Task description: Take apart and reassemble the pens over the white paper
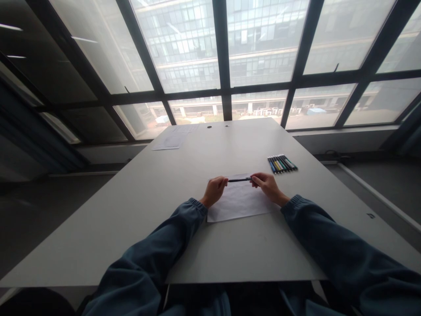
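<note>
A slim black pen (239,179) is held level between my two hands, above a sheet of white paper (243,202). My left hand (215,189) is closed on its left end. The fingers of my right hand (266,185) pinch its right end. Past my right hand, a row of several pens (282,163) lies side by side on the table, with blue, yellow, green and dark barrels. The pen's two tips are partly hidden by my fingers.
The white table (125,219) reaches away toward large windows. Other paper sheets (169,139) lie at its far left. Near the back edge is a small dark round spot (209,127). A small dark piece (371,215) is at the right edge.
</note>
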`<state>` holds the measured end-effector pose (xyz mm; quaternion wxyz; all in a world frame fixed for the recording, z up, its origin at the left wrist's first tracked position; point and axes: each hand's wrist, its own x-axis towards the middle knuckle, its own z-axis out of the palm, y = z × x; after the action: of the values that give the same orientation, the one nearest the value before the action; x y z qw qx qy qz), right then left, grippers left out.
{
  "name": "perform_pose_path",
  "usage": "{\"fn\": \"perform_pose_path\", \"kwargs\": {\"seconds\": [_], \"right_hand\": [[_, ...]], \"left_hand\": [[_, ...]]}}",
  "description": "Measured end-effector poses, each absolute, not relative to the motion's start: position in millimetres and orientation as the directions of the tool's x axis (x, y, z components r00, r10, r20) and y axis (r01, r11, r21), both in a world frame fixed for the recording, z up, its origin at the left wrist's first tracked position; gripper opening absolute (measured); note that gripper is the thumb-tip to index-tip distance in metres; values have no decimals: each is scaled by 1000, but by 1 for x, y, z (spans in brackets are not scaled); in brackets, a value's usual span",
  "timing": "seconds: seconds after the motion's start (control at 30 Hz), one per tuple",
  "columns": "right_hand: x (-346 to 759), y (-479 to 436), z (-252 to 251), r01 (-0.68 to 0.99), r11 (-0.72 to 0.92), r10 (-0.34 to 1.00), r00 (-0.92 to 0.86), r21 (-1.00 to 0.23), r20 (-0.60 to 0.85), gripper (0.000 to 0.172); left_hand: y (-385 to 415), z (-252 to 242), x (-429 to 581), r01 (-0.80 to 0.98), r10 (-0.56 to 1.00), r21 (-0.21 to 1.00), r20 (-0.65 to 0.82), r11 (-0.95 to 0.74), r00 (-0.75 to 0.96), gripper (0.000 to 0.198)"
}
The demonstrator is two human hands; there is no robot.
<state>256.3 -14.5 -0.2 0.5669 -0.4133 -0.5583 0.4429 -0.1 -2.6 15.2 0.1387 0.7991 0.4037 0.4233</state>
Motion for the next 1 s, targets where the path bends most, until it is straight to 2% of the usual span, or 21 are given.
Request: {"fn": "perform_pose_path", "kwargs": {"seconds": [0.37, 0.6, 0.8, 1.0], "right_hand": [[257, -15, 2, -21, 276, 961, -23, -961, 276, 40], [258, -13, -1, -28, 270, 963, 7, -963, 270, 38], [259, -11, -4, -26, 263, 965, 21, -965, 262, 39], [259, -10, -5, -35, 266, 963, 42, -963, 265, 41]], "left_hand": [[4, 6, -3, 510, 802, 620, 486, -596, 347, 62], [1, 12, -1, 452, 800, 662, 525, -598, 290, 37], [2, 11, 2, 401, 734, 621, 623, -674, 270, 22], [2, 13, 0, 420, 730, 610, 640, -672, 239, 27]]}}
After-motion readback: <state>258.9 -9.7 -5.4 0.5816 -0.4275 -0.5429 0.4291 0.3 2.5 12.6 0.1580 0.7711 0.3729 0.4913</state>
